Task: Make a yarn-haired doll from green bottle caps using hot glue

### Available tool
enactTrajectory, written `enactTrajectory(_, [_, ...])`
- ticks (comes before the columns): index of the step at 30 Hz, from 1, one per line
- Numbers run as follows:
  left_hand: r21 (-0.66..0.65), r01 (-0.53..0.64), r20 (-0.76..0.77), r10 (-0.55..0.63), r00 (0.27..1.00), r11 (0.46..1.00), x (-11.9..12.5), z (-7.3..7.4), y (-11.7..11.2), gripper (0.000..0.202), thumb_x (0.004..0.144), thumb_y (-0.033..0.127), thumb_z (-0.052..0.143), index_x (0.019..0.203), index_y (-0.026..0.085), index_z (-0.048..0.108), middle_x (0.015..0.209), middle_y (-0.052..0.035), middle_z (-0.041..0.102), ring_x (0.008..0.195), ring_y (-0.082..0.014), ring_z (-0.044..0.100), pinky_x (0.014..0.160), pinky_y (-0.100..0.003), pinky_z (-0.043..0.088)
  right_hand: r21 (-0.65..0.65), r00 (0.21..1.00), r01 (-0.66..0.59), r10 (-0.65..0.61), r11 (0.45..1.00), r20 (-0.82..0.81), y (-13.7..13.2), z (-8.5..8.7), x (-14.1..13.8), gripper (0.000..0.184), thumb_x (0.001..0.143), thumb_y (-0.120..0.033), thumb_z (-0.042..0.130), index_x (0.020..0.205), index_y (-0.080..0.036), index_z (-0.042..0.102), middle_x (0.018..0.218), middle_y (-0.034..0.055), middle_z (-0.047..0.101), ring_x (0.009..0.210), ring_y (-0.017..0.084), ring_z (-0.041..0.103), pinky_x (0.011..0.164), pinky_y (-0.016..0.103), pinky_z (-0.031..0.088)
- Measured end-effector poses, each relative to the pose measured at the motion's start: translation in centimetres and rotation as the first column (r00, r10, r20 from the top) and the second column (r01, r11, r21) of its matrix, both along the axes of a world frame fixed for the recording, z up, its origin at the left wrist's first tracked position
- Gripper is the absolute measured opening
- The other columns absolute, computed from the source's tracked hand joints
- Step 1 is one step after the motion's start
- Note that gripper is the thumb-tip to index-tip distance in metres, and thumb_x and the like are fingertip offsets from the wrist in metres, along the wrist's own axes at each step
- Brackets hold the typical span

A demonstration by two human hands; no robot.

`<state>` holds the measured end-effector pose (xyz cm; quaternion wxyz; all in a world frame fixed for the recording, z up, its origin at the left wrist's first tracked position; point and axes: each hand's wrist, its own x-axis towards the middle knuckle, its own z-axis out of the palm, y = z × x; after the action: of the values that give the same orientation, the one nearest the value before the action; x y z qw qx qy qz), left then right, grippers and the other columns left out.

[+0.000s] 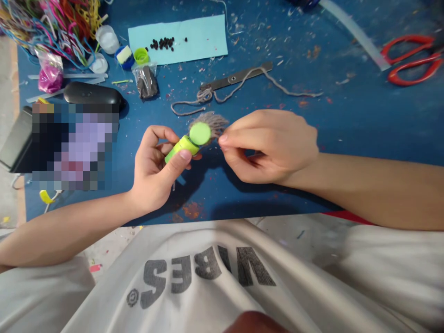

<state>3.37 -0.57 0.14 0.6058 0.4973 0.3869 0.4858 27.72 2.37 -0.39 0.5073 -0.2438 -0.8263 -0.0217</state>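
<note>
My left hand [156, 166] is closed around a small lime-green tube [182, 147] topped by a round green disc [200, 133]. A tuft of grey yarn [212, 122] sticks out behind the disc. My right hand [268, 145] pinches the yarn tuft at the disc's right edge, thumb and fingertips pressed together. Both hands hover just over the blue table [347, 120].
A grey yarn strand [222, 95] lies over a dark strip behind the hands. A light blue sheet [204, 39] carries several black beads. Red scissors [411, 60] lie far right. Bottle caps [141, 56], a black case [92, 94] and coloured cords [52, 23] crowd the far left.
</note>
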Motion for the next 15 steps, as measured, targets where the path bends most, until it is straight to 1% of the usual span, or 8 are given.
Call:
enactTrajectory(1, [0.003,0.002,-0.001,-0.002,1.000,1.000,0.01,0.03,-0.01,0.050,0.095,0.050,0.094,0.108,0.025,0.053,0.081,0.0039,0.076,0.074,-0.0158,0.082,0.062,-0.022,0.060,0.031,1.000,0.005,-0.005,1.000,0.015,0.16,-0.14,0.10,0.025,0.098,-0.011,0.072,0.117,-0.027,0.072,0.095,-0.0032,0.083,0.074,0.013,0.076,0.065,0.027,0.056])
enactTrajectory(2, [0.005,0.004,-0.003,-0.004,1.000,1.000,0.01,0.05,-0.02,0.049,0.096,0.050,0.094,0.108,0.025,0.053,0.082,0.0034,0.077,0.073,-0.0153,0.081,0.062,-0.023,0.060,0.024,0.999,0.014,-0.015,1.000,0.035,0.26,-0.31,0.20,0.023,0.101,-0.013,0.070,0.118,-0.028,0.073,0.095,-0.0031,0.083,0.072,0.012,0.075,0.064,0.027,0.054])
enactTrajectory(6, [-0.005,0.006,-0.010,-0.006,1.000,1.000,0.02,0.06,0.00,0.049,0.096,0.051,0.093,0.108,0.025,0.054,0.083,0.0030,0.079,0.073,-0.0153,0.080,0.063,-0.024,0.060,-0.157,0.997,0.020,-0.008,0.987,0.075,0.23,-0.83,0.70,0.014,0.110,-0.026,0.065,0.118,-0.030,0.076,0.094,-0.0011,0.081,0.072,0.014,0.074,0.069,0.030,0.056])
enactTrajectory(8, [-0.020,0.007,-0.006,-0.008,1.000,1.000,0.02,0.03,0.01,0.051,0.095,0.052,0.094,0.108,0.025,0.054,0.084,0.0025,0.079,0.073,-0.0159,0.081,0.063,-0.024,0.061,-0.180,0.997,0.011,0.002,0.984,0.075,0.12,-0.91,0.87,0.012,0.110,-0.028,0.066,0.117,-0.031,0.076,0.093,-0.0012,0.081,0.072,0.014,0.074,0.070,0.030,0.057])
enactTrajectory(10, [-0.032,0.011,0.004,-0.011,1.000,0.999,0.03,0.03,0.01,0.052,0.094,0.052,0.095,0.108,0.026,0.053,0.084,0.0021,0.079,0.074,-0.0169,0.081,0.063,-0.025,0.061,-0.220,0.994,0.044,-0.020,0.974,0.111,0.05,-0.90,0.93,0.009,0.111,-0.032,0.068,0.115,-0.031,0.076,0.093,-0.0005,0.081,0.075,0.015,0.074,0.073,0.031,0.060])
enactTrajectory(11, [-0.036,0.012,0.010,-0.012,1.000,0.999,0.04,0.04,0.00,0.052,0.094,0.053,0.096,0.108,0.026,0.053,0.083,0.0020,0.079,0.075,-0.0174,0.082,0.063,-0.025,0.061,-0.258,0.990,0.068,-0.033,0.964,0.136,0.04,-0.90,0.93,0.010,0.112,-0.036,0.068,0.113,-0.031,0.076,0.093,0.0002,0.081,0.076,0.016,0.074,0.075,0.031,0.061])
enactTrajectory(15, [-0.051,0.014,0.020,-0.013,1.000,0.999,0.07,0.12,-0.04,0.052,0.094,0.052,0.096,0.108,0.026,0.053,0.083,0.0018,0.078,0.076,-0.0184,0.082,0.063,-0.026,0.061,-0.409,0.978,0.127,-0.046,0.904,0.203,0.11,-1.03,0.90,0.027,0.114,-0.050,0.067,0.103,-0.027,0.076,0.090,0.0028,0.080,0.078,0.017,0.074,0.080,0.033,0.065])
